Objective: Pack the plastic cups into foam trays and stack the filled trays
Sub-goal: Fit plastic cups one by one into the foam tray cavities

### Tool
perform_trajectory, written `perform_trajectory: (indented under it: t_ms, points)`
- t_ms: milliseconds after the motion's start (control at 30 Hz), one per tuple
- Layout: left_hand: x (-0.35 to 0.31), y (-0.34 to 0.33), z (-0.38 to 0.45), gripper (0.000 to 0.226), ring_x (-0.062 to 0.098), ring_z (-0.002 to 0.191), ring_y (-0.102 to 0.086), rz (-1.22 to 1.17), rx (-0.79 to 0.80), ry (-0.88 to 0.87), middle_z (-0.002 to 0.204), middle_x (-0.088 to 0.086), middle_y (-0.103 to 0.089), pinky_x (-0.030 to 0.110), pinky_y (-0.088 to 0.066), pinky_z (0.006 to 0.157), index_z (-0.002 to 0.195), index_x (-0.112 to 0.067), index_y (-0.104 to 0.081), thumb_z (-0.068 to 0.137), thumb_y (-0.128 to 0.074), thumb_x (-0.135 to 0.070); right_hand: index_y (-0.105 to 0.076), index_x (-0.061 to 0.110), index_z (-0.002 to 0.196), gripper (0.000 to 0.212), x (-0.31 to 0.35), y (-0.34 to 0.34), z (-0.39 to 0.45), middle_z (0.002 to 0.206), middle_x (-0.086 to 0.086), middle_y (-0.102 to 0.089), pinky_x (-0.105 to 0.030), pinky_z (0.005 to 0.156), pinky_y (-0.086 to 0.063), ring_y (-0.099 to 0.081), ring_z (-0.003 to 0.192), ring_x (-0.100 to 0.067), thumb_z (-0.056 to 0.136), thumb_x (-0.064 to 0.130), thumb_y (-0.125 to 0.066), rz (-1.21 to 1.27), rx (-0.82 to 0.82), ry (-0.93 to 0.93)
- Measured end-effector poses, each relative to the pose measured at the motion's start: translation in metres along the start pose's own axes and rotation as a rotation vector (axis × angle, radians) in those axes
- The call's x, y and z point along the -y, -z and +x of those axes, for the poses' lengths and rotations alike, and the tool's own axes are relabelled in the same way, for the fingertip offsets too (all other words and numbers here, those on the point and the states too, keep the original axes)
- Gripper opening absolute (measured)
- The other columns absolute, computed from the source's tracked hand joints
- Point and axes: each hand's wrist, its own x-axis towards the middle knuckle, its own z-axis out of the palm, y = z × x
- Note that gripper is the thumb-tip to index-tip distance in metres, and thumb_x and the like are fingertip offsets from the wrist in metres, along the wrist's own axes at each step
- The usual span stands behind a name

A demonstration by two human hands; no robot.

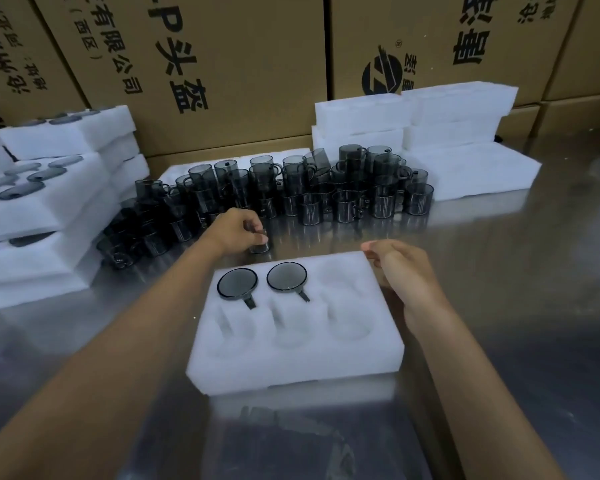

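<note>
My left hand [238, 232] is curled over a dark smoky plastic cup [260, 244] standing on the steel counter [499, 289], fingers and thumb wrapped around its top, just past the far edge of the foam tray [291, 362] in front of me. My right hand [400, 271] rests against the tray's far right corner, at about 2 o'clock from the tray's middle; the fingers are loosely bent and touch the foam edge, gripping nothing.

The tray lies flat on the counter and has six round pockets in two rows of three. Two seated cups fill the far row: one [237, 284] at 11 o'clock and one [287, 277] at 12 o'clock, each with its handle pointing toward me. The far right pocket and the three near pockets hold nothing.

Beyond the tray, from 10 o'clock round to 1 o'clock, stands the crowd of loose cups [326, 192], many stacked two high. At 9 o'clock, on the left of the counter, sits a stack of filled trays [42, 216] with cup mouths showing in their tops. At 1 o'clock a pile of white foam trays [447, 133] rests at the back of the counter. Brown cardboard boxes [257, 64] printed with black characters form a wall behind everything.
</note>
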Motion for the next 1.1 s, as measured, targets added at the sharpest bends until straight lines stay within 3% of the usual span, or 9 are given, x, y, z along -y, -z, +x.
perform_trajectory:
  t_ms: [100,233,333,433,567,667,833,967,1100]
  points:
    - [-0.016,0.003,-0.013,0.032,0.019,0.08,-0.067,-0.153,-0.079,-0.038,0.09,0.003,-0.071,0.035,-0.054,0.08,0.097,-0.014,-0.059,0.077,-0.085,-0.016,-0.074,0.022,0.093,0.011,0.004,-0.001,-0.005,0.091,0.014,-0.071,-0.006,0.058,-0.042,-0.061,0.08,0.007,0.094,0.021,-0.063,-0.032,0.004,0.145]
    - [-0.056,0.008,-0.04,0.076,0.012,0.089,-0.056,-0.293,-0.254,-0.127,0.108,0.0,-0.055,0.022,-0.045,0.076,0.133,-0.026,-0.051,0.068,-0.091,-0.032,-0.07,0.021,0.109,0.021,0.015,-0.009,-0.017,0.107,0.008,-0.072,-0.004,0.078,-0.044,-0.064,0.099,0.003,0.093,0.008,-0.064,-0.02,0.117,0.395]
    - [-0.089,0.0,-0.07,0.069,0.004,0.091,-0.055,-0.41,-0.355,-0.199,0.11,-0.002,-0.054,0.019,-0.047,0.083,0.127,-0.024,-0.061,0.067,-0.091,-0.036,-0.064,0.025,0.127,0.041,0.017,-0.015,-0.027,0.122,0.012,-0.066,-0.009,0.092,-0.044,-0.059,0.112,0.0,0.092,0.004,-0.063,-0.166,0.23,0.582]
    - [-0.107,-0.014,-0.096,0.059,0.003,0.087,-0.055,-0.519,-0.454,-0.149,0.106,-0.005,-0.054,0.017,-0.047,0.076,0.114,-0.029,-0.059,0.065,-0.091,-0.041,-0.06,0.028,0.134,0.05,0.02,-0.013,-0.031,0.125,0.017,-0.063,-0.012,0.092,-0.046,-0.056,0.112,0.004,0.088,0.012,-0.071,-0.249,0.181,0.712]
    - [-0.115,-0.031,-0.111,0.046,-0.004,0.064,-0.055,-0.785,-0.377,-0.037,0.084,-0.005,-0.054,0.011,-0.046,0.059,0.1,-0.031,-0.055,0.069,-0.089,-0.039,-0.055,0.031,0.137,0.059,0.021,-0.011,-0.031,0.131,0.016,-0.059,-0.024,0.1,-0.047,-0.053,0.122,-0.003,0.084,0.021,-0.079,-0.258,0.143,0.731]
    - [-0.114,-0.04,-0.116,0.032,0.011,0.069,-0.068,-0.837,-0.357,-0.005,0.079,0.002,-0.066,0.02,-0.054,0.064,0.098,-0.017,-0.059,0.081,-0.082,-0.031,-0.052,0.034,0.137,0.061,0.016,-0.013,-0.031,0.124,0.028,-0.05,-0.015,0.096,-0.044,-0.049,0.12,-0.005,0.084,0.02,-0.079,-0.303,0.125,0.72]
    - [-0.106,-0.04,-0.118,0.018,0.013,0.055,-0.064,-0.799,-0.321,-0.031,0.06,0.002,-0.069,0.031,-0.052,0.054,0.084,-0.008,-0.063,0.09,-0.073,-0.021,-0.065,0.025,0.128,0.041,0.02,-0.007,-0.028,0.127,0.0,-0.062,-0.006,0.088,-0.041,-0.055,0.111,-0.003,0.091,0.007,-0.069,-0.272,0.071,0.732]
    - [-0.107,-0.032,-0.12,0.016,0.005,0.062,-0.064,-0.759,-0.222,-0.064,0.067,-0.003,-0.069,0.022,-0.049,0.059,0.087,-0.014,-0.065,0.084,-0.078,-0.023,-0.071,0.022,0.121,0.031,0.026,-0.003,-0.028,0.117,-0.008,-0.065,-0.02,0.091,-0.05,-0.064,0.1,-0.012,0.097,0.006,-0.06,-0.166,0.057,0.702]
    - [-0.107,-0.029,-0.124,0.037,0.009,0.089,-0.068,-0.741,-0.03,-0.11,0.107,-0.01,-0.067,0.022,-0.054,0.064,0.12,-0.029,-0.064,0.085,-0.077,-0.026,-0.068,0.009,0.113,0.023,0.023,-0.003,-0.027,0.097,0.004,-0.075,-0.024,0.082,-0.055,-0.07,0.096,-0.01,0.098,-0.001,-0.053,-0.134,0.158,0.662]
